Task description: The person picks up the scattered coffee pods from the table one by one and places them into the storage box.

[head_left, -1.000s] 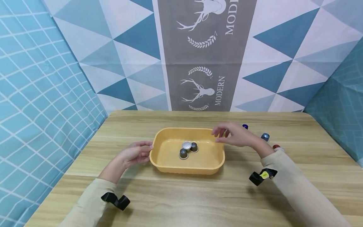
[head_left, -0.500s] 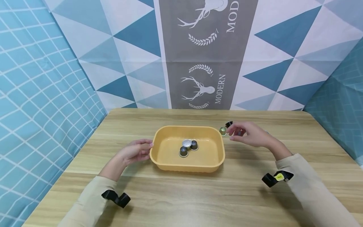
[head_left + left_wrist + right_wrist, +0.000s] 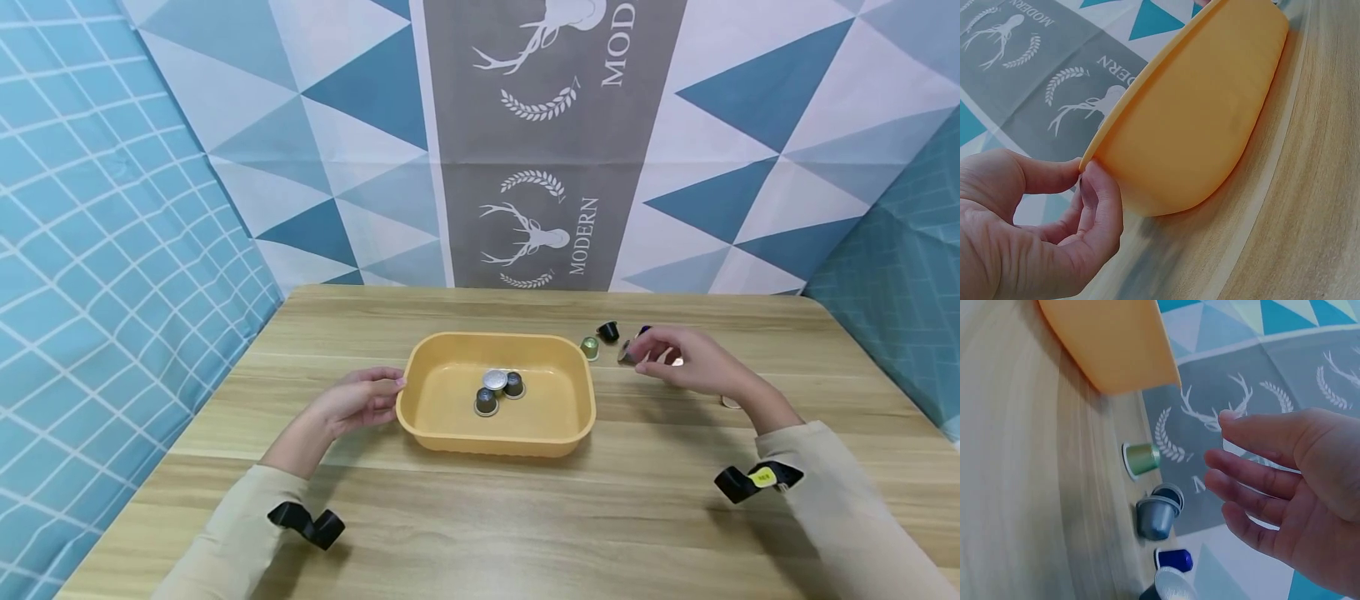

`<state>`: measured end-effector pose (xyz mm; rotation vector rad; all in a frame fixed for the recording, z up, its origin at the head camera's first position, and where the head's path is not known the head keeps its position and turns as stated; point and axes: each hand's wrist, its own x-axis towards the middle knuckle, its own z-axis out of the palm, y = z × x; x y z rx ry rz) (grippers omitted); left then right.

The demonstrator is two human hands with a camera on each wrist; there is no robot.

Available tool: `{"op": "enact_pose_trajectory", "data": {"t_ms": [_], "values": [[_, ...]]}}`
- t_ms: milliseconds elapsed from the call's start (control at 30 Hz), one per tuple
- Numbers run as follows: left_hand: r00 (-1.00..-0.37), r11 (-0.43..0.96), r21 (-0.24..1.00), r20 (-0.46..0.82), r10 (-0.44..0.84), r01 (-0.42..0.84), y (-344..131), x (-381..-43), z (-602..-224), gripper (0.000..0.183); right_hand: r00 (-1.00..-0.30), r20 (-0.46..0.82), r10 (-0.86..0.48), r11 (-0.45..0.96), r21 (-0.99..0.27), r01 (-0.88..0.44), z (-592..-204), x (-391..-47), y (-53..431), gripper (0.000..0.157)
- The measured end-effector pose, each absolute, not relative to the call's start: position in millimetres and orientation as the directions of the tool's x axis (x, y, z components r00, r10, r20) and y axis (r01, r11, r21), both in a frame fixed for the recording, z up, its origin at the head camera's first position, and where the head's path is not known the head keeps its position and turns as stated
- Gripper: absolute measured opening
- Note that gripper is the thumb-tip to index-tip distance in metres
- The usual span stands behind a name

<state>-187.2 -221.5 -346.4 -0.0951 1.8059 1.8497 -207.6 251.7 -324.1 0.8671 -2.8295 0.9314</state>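
My left hand (image 3: 363, 404) pinches the left rim of a yellow plastic basin (image 3: 495, 447) between thumb and fingers; the left wrist view shows the thumb (image 3: 1054, 177) at the lip. Inside the basin, two dark coffee capsules (image 3: 486, 401) stand beside a third that shows its silver lid (image 3: 495, 381). To the right, my right hand (image 3: 686, 360) hovers over loose capsules, fingers relaxed and holding nothing. Nearest its fingertips is a grey-blue capsule (image 3: 1155, 519), with a black capsule (image 3: 608, 332) behind it. A green capsule (image 3: 590, 348) stands by the basin's right side.
A blue capsule (image 3: 1174, 559) and a silver-lidded capsule (image 3: 1172, 587) lie farther right, partly covered by my right hand in the head view. Another capsule (image 3: 731, 402) peeks out beside my right wrist. Patterned cloth (image 3: 517, 150) hangs behind the wooden table (image 3: 480, 525).
My right hand has moved right from over the basin's right rim to the loose capsules, uncovering the green and black ones. My left hand keeps its place on the rim.
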Motion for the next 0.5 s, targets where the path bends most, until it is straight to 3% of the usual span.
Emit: {"op": "enact_pose_trajectory", "data": {"t_ms": [500], "values": [[-0.851, 0.074, 0.908, -0.412, 0.325, -0.411, -221.2, -187.2, -346.2, 0.027, -0.861, 0.269, -0.432, 0.703, -0.498, -0.509, -338.5, -204.3, 280.8, 0.018]]}}
